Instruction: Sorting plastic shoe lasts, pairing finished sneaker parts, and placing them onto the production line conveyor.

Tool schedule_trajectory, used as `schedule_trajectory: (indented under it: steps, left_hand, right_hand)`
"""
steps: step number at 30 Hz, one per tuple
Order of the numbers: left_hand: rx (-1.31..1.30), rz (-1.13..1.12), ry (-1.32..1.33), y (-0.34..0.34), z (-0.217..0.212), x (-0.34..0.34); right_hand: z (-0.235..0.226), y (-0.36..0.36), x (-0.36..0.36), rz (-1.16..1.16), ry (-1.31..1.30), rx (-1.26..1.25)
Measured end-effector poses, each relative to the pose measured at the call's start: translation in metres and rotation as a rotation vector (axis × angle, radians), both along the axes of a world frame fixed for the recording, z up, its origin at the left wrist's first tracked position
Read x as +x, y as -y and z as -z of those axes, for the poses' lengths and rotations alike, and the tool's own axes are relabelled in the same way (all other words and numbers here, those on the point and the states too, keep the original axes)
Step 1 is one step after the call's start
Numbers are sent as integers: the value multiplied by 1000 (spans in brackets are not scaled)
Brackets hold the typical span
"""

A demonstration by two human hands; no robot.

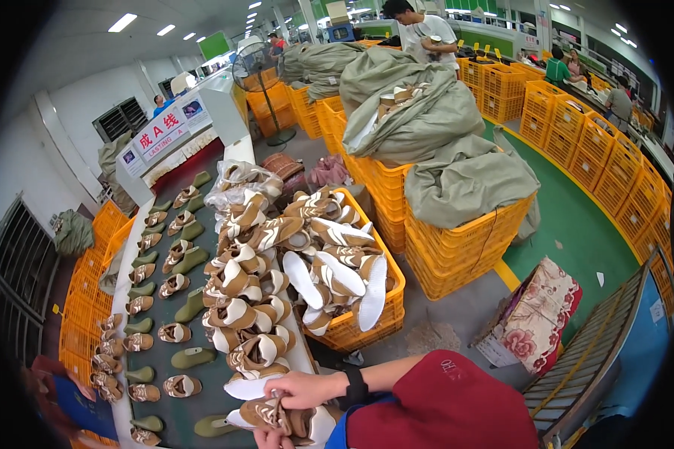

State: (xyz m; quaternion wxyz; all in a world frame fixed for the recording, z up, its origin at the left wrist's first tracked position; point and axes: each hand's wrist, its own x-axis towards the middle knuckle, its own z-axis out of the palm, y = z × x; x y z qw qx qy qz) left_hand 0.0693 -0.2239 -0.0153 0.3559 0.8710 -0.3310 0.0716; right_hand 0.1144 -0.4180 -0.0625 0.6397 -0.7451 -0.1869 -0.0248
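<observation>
A brown sneaker (pixel 260 414) with pale trim is at the lower middle, over the edge of the belt. My right hand (pixel 313 390), with a black band at the wrist, comes from the right and its fingers grip the shoe's upper near the opening. My left hand (pixel 274 438) shows only in part at the lower edge; its fingers hold the same shoe from the near side. Beside them lies a white-soled shoe (pixel 249 387), next to a long heap of brown and white sneakers (pixel 240 299).
The dark green belt (pixel 210 396) carries rows of shoes and green shoe lasts (pixel 193 358). An orange crate (pixel 363 323) overflows with sneakers. Stacked orange crates (pixel 457 254) bear grey-green cloths. A flowered box (pixel 535 318) and metal rack (pixel 588 359) stand right. A co-worker's hand (pixel 87 391) is at left.
</observation>
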Motion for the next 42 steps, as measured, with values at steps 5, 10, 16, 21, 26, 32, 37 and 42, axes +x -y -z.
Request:
schedule_trajectory:
  steps: [5, 10, 16, 21, 26, 32, 37, 42]
  left_hand:
    - [106, -330, 41, 0, -2, 4]
    - [46, -365, 147, -12, -8, 5]
    - [-147, -336, 59, -17, -8, -8]
    - [-200, -223, 85, -15, -15, -7]
    - [-199, -70, 143, -17, -28, -6]
    - [41, -295, 318, -7, -24, -5]
    - [163, -438, 284, -8, -10, -4]
    - [-207, -213, 172, -5, -1, 5]
  right_hand:
    - [-18, -32, 6, -69, 469, -207]
    - [-27, -49, 7, -157, 551, -206]
    - [-27, -52, -6, -157, 414, -45]
    - [-24, -52, -11, -77, 538, -109]
    - [-27, -52, -13, -26, 408, -31]
    - [-38, -50, -12, 36, 679, -209]
    - [-34, -49, -13, 67, 692, -268]
    - [-33, -48, -20, 141, 476, -287]
